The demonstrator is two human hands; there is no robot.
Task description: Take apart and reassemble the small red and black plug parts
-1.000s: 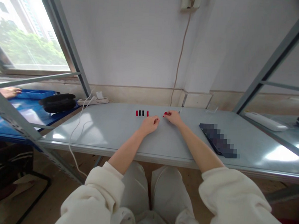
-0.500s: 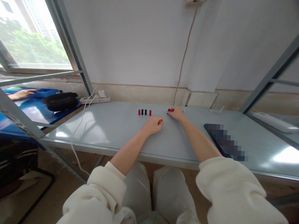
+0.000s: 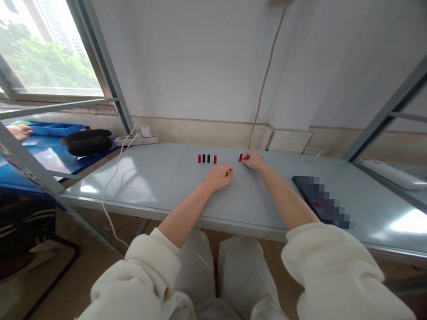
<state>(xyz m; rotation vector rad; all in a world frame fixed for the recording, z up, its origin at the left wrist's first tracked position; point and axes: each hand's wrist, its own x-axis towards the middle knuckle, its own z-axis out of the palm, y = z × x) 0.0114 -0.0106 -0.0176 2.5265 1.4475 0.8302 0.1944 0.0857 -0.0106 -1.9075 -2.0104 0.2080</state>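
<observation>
Two small red cylinders and two small black cylinders stand in a short row on the grey table [image 3: 176, 186]. The left red cylinder [image 3: 199, 158] and the right red cylinder [image 3: 215, 159] flank the black cylinders [image 3: 206, 158]. In front of the row's right end, my left hand [image 3: 218, 177] rests on the table with curled fingers. A dark gap shows at its fingertips, and I cannot make out what is in it. My right hand [image 3: 253, 160] has its fingertips closed at the right side of another red cylinder [image 3: 241, 157], which leans slightly.
A dark tablet-like object [image 3: 318, 201], partly pixelated, lies at the right. A power strip [image 3: 137, 140] with a white cable [image 3: 114, 186] sits at the back left. Beyond the metal frame are a black pouch [image 3: 87, 142], a blue tray [image 3: 55, 129] and another person's hand [image 3: 20, 131].
My right fingers have shifted slightly right, uncovering more of the red cylinder, which now appears more upright. My left hand stays almost in place. The other person's hand has moved left.
</observation>
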